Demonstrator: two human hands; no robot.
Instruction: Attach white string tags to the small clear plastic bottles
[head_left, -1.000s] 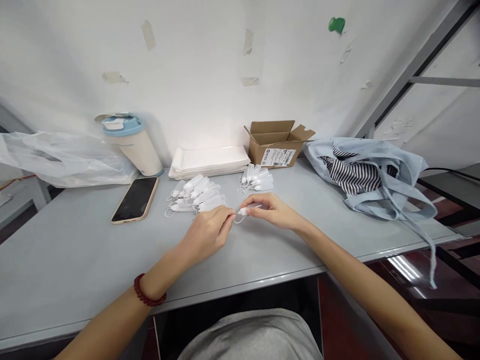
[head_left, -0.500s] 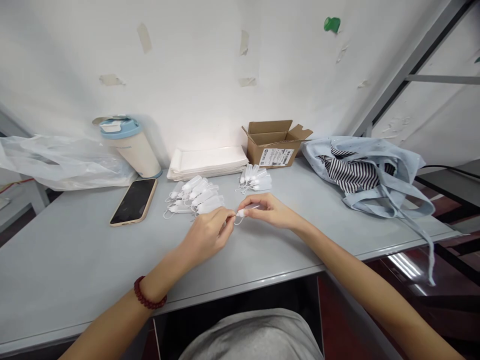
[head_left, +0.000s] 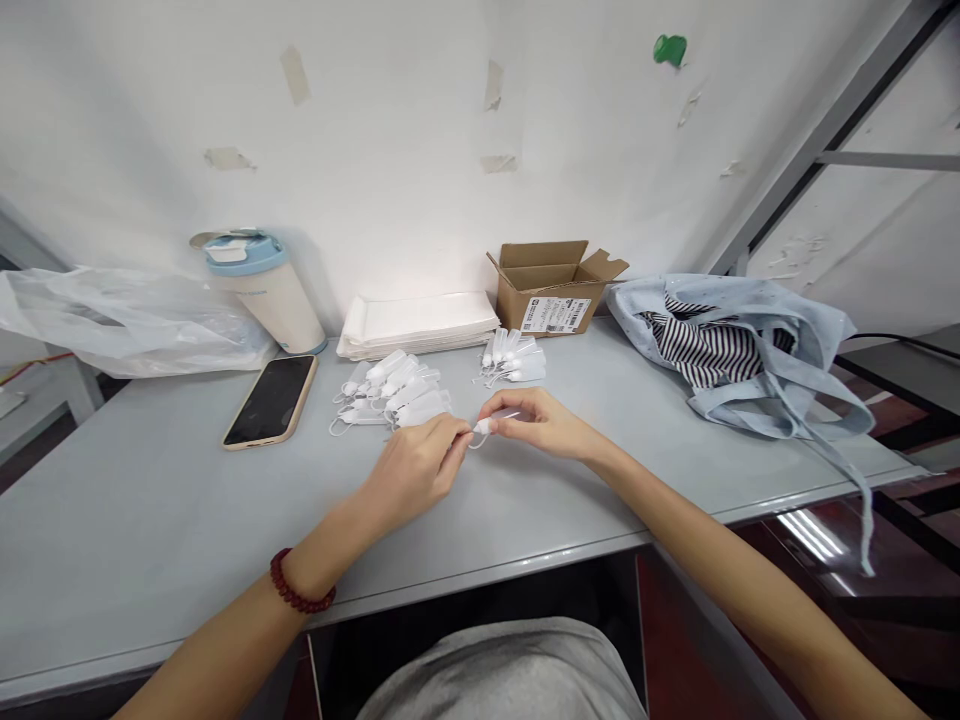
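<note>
My right hand [head_left: 540, 422] pinches a small translucent squeeze bottle with a white cap [head_left: 482, 427] over the middle of the table. A thin white loop hangs below that cap. Against the bottle's tip, my left hand [head_left: 424, 460] is closed, thumb and fingertips pressed together; what they pinch is too small to make out. Just behind my left hand lies a pile of similar small bottles [head_left: 401, 385] with looped caps. A smaller group of such bottles [head_left: 516, 357] lies behind my right hand.
At the back stand a stack of white sheets [head_left: 420, 322] and an open cardboard box [head_left: 551, 295]. A phone [head_left: 271, 402], a tumbler [head_left: 274, 300] and a plastic bag [head_left: 150, 325] are on the left. A blue cloth bag [head_left: 735, 340] lies right, its strap over the table edge.
Both hands keep the same pinch at the bottle's tip, with hardly any movement. The whole view has shifted slightly.
</note>
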